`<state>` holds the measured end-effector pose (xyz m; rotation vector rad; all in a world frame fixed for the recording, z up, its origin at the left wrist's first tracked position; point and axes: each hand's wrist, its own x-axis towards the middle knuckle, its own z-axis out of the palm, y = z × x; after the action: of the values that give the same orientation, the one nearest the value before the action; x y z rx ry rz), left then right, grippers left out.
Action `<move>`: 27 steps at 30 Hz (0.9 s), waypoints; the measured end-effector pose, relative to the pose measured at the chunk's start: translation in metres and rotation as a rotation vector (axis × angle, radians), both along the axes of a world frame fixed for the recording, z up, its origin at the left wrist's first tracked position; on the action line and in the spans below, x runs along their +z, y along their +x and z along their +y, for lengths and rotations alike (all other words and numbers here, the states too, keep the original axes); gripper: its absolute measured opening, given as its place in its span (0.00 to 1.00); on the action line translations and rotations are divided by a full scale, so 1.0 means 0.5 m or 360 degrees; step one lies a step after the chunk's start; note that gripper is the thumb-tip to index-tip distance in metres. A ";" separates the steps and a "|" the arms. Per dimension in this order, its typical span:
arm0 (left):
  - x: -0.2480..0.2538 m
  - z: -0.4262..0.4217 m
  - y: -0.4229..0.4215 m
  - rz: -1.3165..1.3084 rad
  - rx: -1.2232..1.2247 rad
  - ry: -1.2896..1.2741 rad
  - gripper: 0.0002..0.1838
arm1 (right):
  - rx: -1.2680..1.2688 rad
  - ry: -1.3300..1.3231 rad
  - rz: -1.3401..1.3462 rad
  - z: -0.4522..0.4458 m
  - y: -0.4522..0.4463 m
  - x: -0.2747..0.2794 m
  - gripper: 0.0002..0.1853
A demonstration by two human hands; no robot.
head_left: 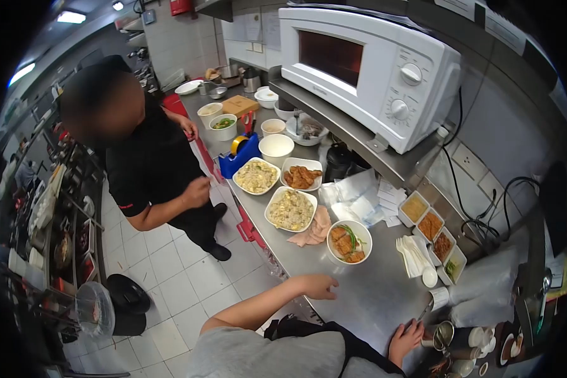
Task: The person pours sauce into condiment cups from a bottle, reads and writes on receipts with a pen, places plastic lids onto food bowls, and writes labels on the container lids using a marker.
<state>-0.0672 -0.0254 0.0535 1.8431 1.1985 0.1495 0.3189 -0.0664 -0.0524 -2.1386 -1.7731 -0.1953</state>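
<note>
Your left hand (321,286) is above the near edge of the surface (372,286), with its fingers loosely bent; I cannot tell if they hold anything. It is nearest to the round bowl (366,246), which stands upright on the surface, farther away and a little to the right, with browned pieces and green strips inside. Your right hand (406,340) is low at the near right, its fingers beside a metal utensil (426,309); I cannot tell whether they are closed on it. To the left of the round bowl lies a crumpled pink cloth (312,232), and next to this the near rice bowl (290,230). The fried pieces (302,177) are farther, in a square bowl. On the right lies white plastic cutlery (411,256). A co-worker (157,164) stands at the far left.
</note>
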 end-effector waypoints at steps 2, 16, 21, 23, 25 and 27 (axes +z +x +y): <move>0.006 0.010 -0.013 -0.0006 0.0044 0.0028 0.32 | -0.0016 -0.0030 0.0008 0.001 -0.005 0.005 0.26; -0.108 0.158 -0.065 -0.0863 0.1001 0.0069 0.28 | -0.0047 0.0158 0.0155 -0.003 -0.004 0.007 0.27; -0.061 0.140 -0.044 -0.1038 0.1341 -0.0500 0.22 | -0.0030 0.0190 0.0223 -0.007 -0.011 0.023 0.27; -0.086 0.153 -0.050 -0.1086 0.1335 -0.0470 0.22 | -0.0042 0.0205 0.0242 -0.008 -0.010 0.021 0.26; -0.088 0.152 -0.051 -0.1043 0.1356 -0.0425 0.20 | -0.0035 0.0214 0.0249 -0.004 -0.012 0.020 0.26; -0.101 0.158 -0.050 -0.1032 0.1394 -0.0481 0.20 | -0.0053 0.0215 0.0251 -0.006 -0.014 0.022 0.27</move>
<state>-0.0923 0.0534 0.0030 0.7962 1.3586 0.9191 0.3121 -0.0693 -0.0414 -2.0303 -1.5907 -0.1459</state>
